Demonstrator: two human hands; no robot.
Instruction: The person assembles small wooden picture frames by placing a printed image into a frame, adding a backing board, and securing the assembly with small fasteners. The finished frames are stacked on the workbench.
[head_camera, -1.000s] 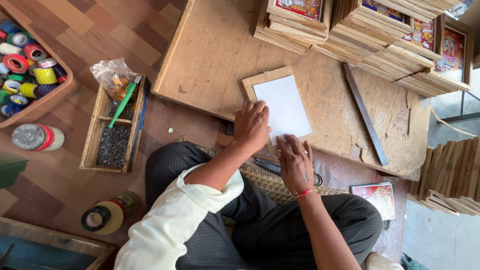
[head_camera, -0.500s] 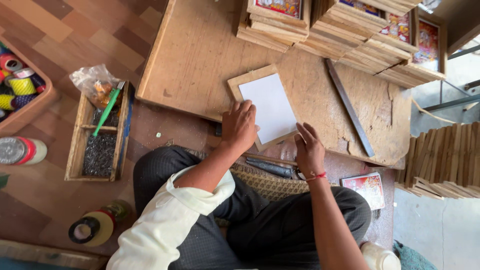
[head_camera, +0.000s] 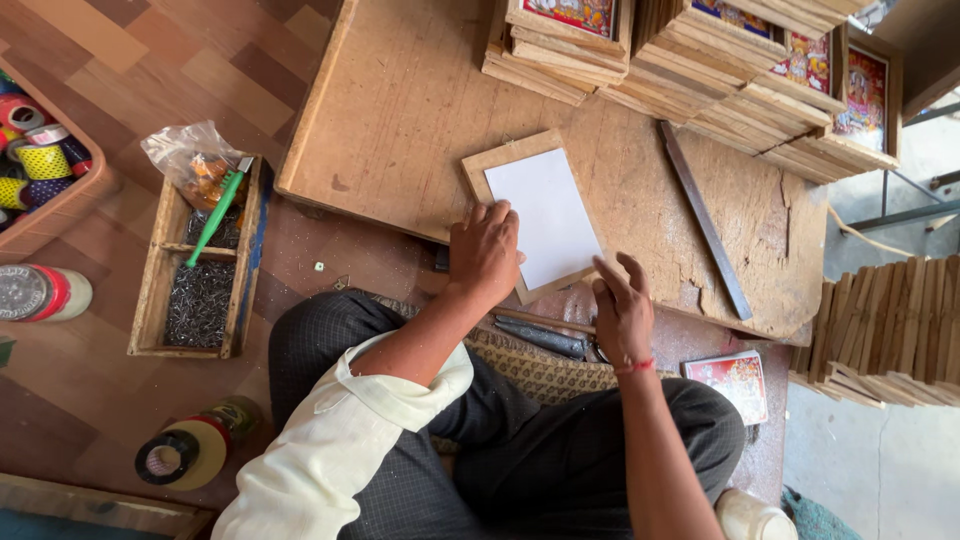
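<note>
Left hand (head_camera: 485, 250) flat, pressing wooden frame's (head_camera: 535, 212) near-left corner; right hand (head_camera: 622, 312) empty, half-open at near-right corner; frame's long axis runs away from them.

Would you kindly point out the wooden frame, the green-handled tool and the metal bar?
wooden frame (head_camera: 487, 160), head view, bare top-left corner.
green-handled tool (head_camera: 217, 217), head view, middle of handle.
metal bar (head_camera: 704, 218), head view, mid-length.

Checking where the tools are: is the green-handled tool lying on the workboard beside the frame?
No, the green-handled tool lies in the wooden tray on the floor, apart from the frame.
</note>
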